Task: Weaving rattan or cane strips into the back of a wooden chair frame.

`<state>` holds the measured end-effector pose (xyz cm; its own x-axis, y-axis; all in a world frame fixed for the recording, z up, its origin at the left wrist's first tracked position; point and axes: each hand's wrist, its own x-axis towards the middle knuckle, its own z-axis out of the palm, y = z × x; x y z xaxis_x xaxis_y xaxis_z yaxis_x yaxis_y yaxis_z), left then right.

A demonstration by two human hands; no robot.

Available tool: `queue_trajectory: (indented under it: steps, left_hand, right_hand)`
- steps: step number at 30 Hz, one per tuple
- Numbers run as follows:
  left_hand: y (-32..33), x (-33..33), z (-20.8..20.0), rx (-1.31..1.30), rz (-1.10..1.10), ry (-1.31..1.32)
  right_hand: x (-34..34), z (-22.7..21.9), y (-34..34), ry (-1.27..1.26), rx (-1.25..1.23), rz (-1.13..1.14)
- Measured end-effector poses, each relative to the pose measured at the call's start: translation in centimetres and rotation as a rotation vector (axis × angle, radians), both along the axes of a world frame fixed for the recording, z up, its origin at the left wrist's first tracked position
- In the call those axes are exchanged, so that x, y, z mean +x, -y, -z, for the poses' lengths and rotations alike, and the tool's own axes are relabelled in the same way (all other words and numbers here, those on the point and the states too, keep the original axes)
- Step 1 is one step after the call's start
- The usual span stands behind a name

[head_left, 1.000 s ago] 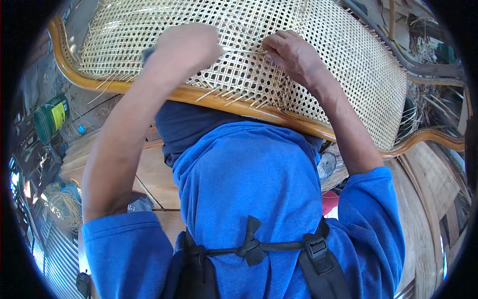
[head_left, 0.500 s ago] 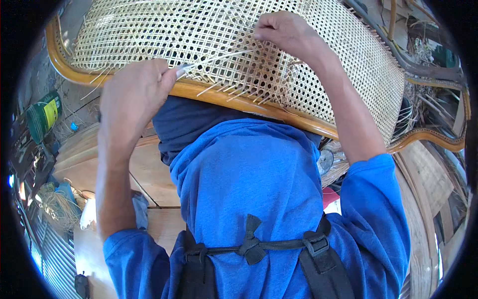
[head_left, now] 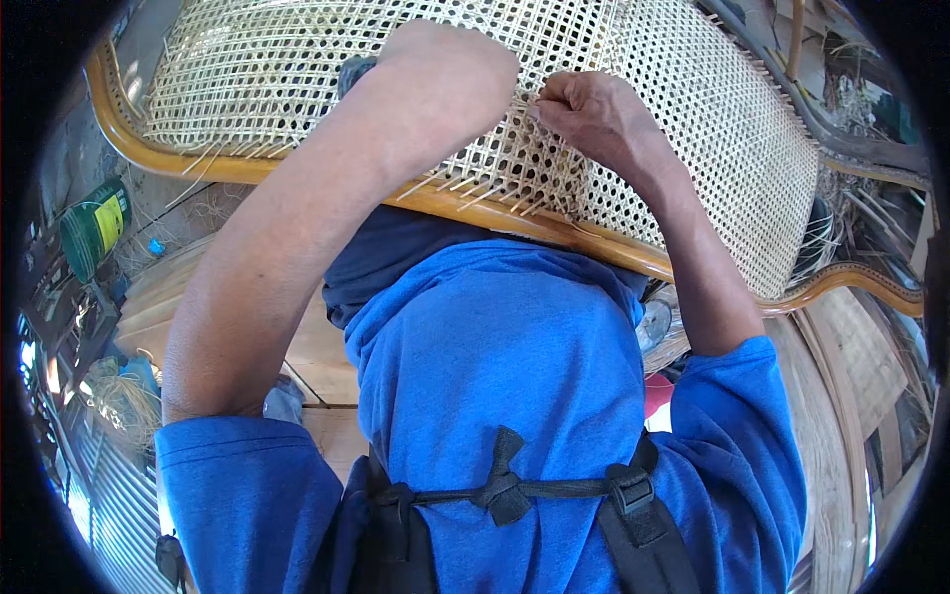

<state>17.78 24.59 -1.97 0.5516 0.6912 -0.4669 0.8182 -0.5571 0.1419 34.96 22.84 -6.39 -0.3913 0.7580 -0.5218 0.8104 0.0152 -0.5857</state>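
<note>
A woven cane panel (head_left: 297, 74) in a curved, varnished wooden frame (head_left: 465, 205) lies across my lap. Loose cane ends (head_left: 487, 188) stick out over the near rail. My left hand (head_left: 450, 74) is closed above the weave, its fingers hidden behind the back of the hand. Beside its wrist shows the dark, rounded end of a tool (head_left: 354, 72), apparently its handle; the tip is out of sight. Just right of it, my right hand (head_left: 589, 109) pinches thumb and fingers together close over the panel. Whatever sits in that pinch is too small to make out.
At the left lies a green container with a yellow label (head_left: 96, 228). A tangle of cane strands (head_left: 124, 401) is below it. Wooden boards (head_left: 841, 366) lie at the right, and another carved, curved wooden frame part (head_left: 856, 272) stands beyond the panel's right edge.
My left hand has swung up and right across the panel, toward the right hand. The right hand has come down and slightly right. The cane strand seen between them is hidden now.
</note>
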Motion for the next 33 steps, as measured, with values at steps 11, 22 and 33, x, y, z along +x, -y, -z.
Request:
queue_trajectory:
  steps: [11, 22, 33]
  left_hand:
    - [-0.9, 2.6, -0.1, -0.037, 0.143, -0.19]
    - [1.7, -0.4, 2.2, -0.02, -0.096, 0.025]
    - [0.9, -1.7, 0.5, -0.146, -0.25, -0.059]
  right_hand:
    - [0.4, 0.8, 0.4, -0.081, 0.045, 0.026]
    - [-1.9, 0.6, -0.1, 0.205, 0.08, -0.144]
    - [0.2, 1.9, 0.1, -0.068, 0.377, -0.323]
